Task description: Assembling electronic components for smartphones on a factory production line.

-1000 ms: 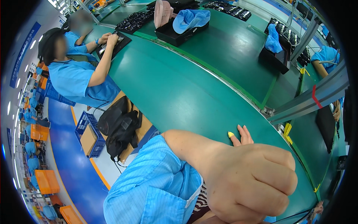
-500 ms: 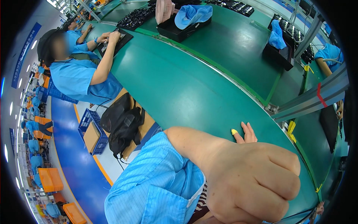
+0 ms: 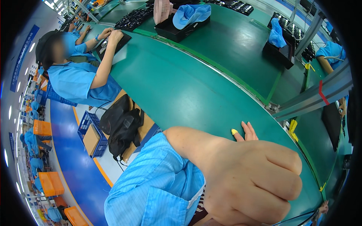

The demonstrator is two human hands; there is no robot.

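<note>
My left hand (image 3: 252, 184) is very close to the head camera, its back toward me and its fingers curled in. The palm side is hidden, so whatever it may be gripping does not show. Behind it, the fingertips of my right hand (image 3: 247, 132) lie stretched out on the green work surface (image 3: 177, 98). One of those fingers wears a yellow finger cot (image 3: 234, 132). The rest of the right hand is covered by the left. A blue striped sleeve (image 3: 147, 184) covers my left upper arm.
A co-worker in blue (image 3: 75, 75) handles something on a black tray (image 3: 122, 42) at the far left. A black box (image 3: 177, 34) holds a blue cap and stands near a pink fan (image 3: 162, 11). Black bags (image 3: 124, 124) and a blue crate (image 3: 100, 145) sit left of the bench.
The whole picture shifts slightly left and up. My hands keep nearly the same poses. A distant person in the aisle at left has changed position.
</note>
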